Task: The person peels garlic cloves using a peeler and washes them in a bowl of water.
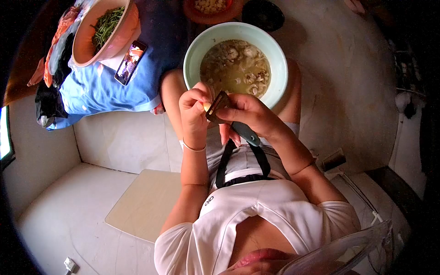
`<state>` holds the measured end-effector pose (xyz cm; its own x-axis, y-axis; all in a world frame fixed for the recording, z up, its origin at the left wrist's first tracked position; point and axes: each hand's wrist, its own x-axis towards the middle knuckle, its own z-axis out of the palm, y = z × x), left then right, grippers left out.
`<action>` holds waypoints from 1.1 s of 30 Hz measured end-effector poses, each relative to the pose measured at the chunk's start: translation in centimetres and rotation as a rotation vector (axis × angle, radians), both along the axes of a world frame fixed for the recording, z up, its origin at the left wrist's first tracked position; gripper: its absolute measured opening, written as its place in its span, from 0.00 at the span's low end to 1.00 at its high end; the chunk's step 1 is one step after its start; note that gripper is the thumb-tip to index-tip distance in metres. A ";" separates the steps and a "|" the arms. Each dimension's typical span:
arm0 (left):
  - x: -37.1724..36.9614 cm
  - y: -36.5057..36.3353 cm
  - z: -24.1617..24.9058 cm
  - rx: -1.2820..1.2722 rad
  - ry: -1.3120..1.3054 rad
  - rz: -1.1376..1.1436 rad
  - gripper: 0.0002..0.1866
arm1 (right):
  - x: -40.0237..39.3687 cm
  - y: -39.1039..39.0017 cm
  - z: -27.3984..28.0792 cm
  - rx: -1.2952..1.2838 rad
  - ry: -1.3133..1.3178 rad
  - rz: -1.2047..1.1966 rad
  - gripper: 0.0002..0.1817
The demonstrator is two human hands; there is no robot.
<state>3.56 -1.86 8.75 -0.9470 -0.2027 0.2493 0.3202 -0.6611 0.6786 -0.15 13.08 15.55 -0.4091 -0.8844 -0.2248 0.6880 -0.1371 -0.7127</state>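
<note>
My left hand (195,110) is closed in a pinch on a small pale-yellow piece (207,106) that looks like a garlic clove. Gripped in my right hand (247,114) is a peeler (246,134) with a green handle and a dark, frame-like head, which is right beside the piece. Both hands are over the near rim of a pale green basin (280,59). Cloudy water fills part of it, with several whitish bulbs (233,53) and loose skins inside.
Beyond the basin are a red bowl (201,17) of pale pieces and a black bowl (263,14). To the left, a pink basin (82,48) of green beans and a phone (130,63) rest on blue cloth (105,94). A beige board (142,206) lies on the floor.
</note>
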 end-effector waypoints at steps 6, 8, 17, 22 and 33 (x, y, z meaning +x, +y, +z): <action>-0.2 0.1 0.1 0.022 0.028 -0.017 0.11 | 0.1 0.0 0.1 -0.010 0.001 -0.009 0.14; -0.2 0.1 0.1 0.013 0.034 0.001 0.11 | 0.1 0.0 0.1 -0.016 0.000 -0.011 0.14; -0.3 -0.4 0.2 0.140 0.027 -0.048 0.11 | 0.0 0.2 0.3 -0.012 -0.003 0.032 0.14; -0.3 0.4 0.3 0.223 0.019 -0.059 0.11 | -0.1 0.2 0.4 0.010 0.009 -0.012 0.13; -0.5 0.1 -0.1 0.068 0.044 -0.038 0.11 | -0.4 -0.3 0.2 0.027 0.023 0.001 0.14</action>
<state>3.07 -1.78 8.65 -0.9427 -0.1850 0.2777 0.3227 -0.7171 0.6177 -0.54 12.77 15.79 -0.4134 -0.8787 -0.2388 0.6716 -0.1172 -0.7316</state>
